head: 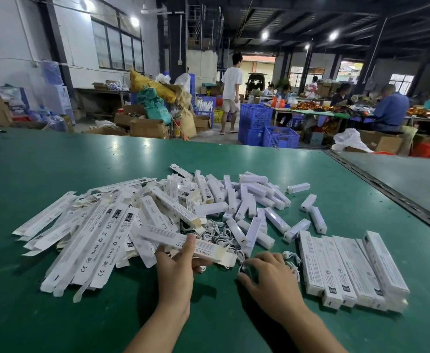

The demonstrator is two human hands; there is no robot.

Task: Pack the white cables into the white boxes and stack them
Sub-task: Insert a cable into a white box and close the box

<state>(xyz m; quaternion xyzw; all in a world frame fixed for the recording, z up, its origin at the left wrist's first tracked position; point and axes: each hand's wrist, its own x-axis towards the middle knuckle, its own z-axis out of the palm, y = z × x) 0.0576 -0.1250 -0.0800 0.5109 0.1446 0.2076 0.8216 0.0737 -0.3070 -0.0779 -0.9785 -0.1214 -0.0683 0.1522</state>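
Reaching forward over the green desk (pixel 56 174), the left hand (pixel 175 266) grips an open-ended white box (pixel 208 249), thumb on top and fingers curled beneath. The right hand (pixel 269 276) arches palm-down, its fingers curled round a white cable (pixel 291 258) just beside the row of packed boxes (pixel 348 271). More cables (pixel 219 235) lie tangled between the hands.

CE, FC, RoHS, Made in China on the flattened white boxes (pixel 94 253) — some say SMART SENSOR LAMP.
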